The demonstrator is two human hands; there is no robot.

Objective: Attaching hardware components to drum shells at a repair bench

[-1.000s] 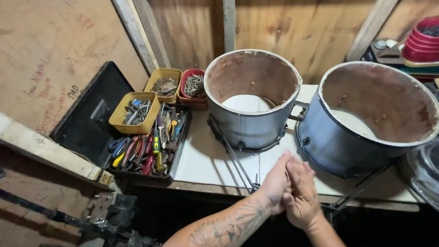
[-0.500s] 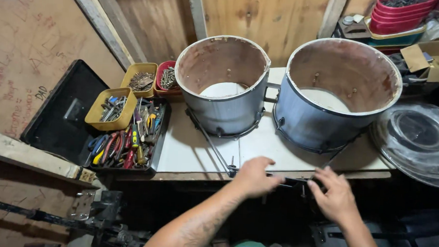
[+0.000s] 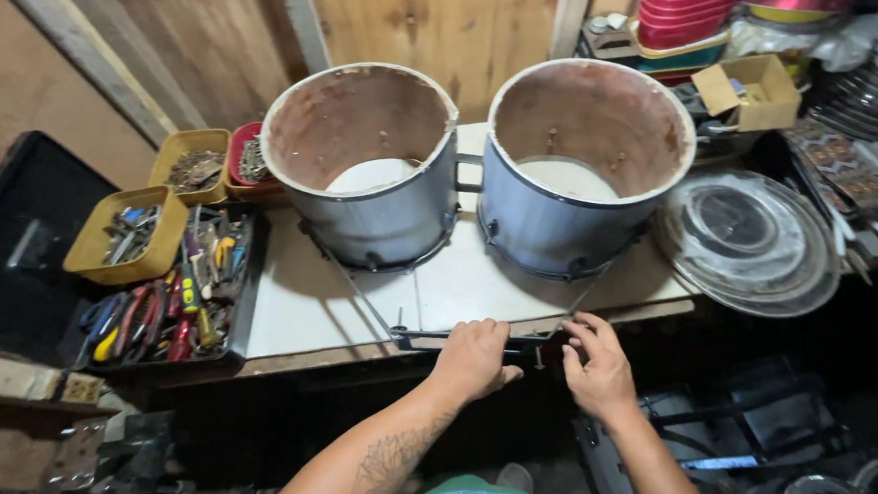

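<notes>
— Gripping, are they? What are the fingers doing?

— The left hand (image 3: 473,357) is curling its fingers over a thin dark metal bar (image 3: 454,335) lying along the front edge of the white tabletop (image 3: 305,310), clenched on it. The right hand (image 3: 603,371) is pinching at the bar's other end, fingertips bent in, though I cannot tell if it is truly holding.

— Which step is that, in your judgement?

— Seemingly seating or adjusting the frame: thin rods are running from the bar up to the two drum shells. Steadying the bar and keeping both ends level is looking like what matters.

— And the materials further out?

— The left drum shell (image 3: 371,213) and right drum shell (image 3: 571,214) are showing smooth grey metal outside, rough reddish-brown inside. A glossy clear round disc (image 3: 750,243) is lying right; a tray of tools (image 3: 166,293) is sitting left.
</notes>
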